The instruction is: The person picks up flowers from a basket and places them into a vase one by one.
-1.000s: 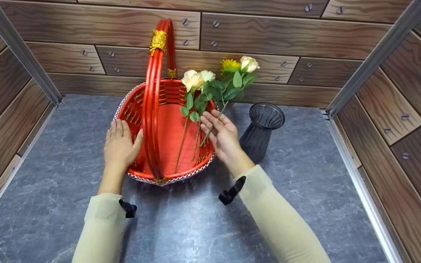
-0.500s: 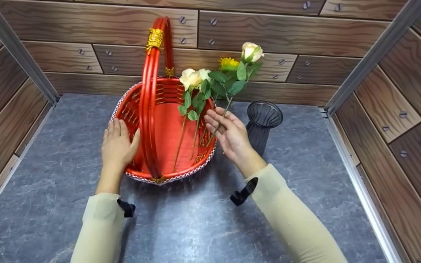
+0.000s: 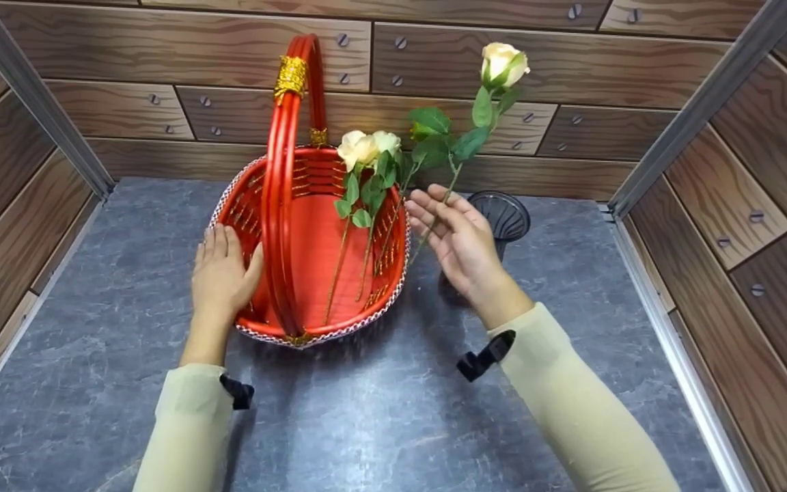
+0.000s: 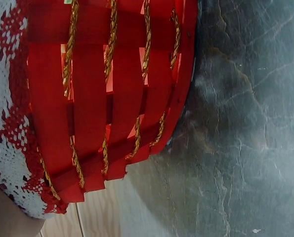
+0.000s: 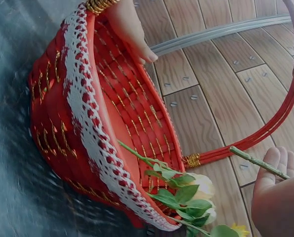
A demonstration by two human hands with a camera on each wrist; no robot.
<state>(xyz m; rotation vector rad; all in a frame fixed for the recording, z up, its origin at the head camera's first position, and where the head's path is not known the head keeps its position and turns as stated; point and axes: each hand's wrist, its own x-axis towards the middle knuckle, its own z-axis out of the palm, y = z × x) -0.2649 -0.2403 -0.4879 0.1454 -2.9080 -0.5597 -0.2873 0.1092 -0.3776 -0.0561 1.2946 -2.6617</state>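
With its stem between thumb and fingers, a cream rose (image 3: 503, 66) is held by my right hand (image 3: 465, 249), just right of the red basket (image 3: 325, 331). The right wrist view shows the stem's cut end (image 5: 250, 159) sticking out of that hand (image 5: 273, 200), above the basket's rim. My left hand (image 3: 223, 277) rests flat on the basket's left rim, fingers straight. Other pale flowers (image 3: 359, 147) lean in the basket, stems inside. A yellow flower (image 3: 421, 130) is partly hidden behind leaves. The left wrist view shows the woven basket side (image 4: 90, 113).
A dark ribbed glass vase (image 3: 501, 212) stands right of the basket, partly hidden behind my right hand. The basket's tall handle (image 3: 281, 171) arches over it. Wood-patterned walls (image 3: 550, 55) enclose the grey marbled surface (image 3: 359, 424) at the back and sides.
My right hand has moved right with the rose, which now stands higher and away from the other flowers; its stem has left the basket. My left hand has stayed on the rim.
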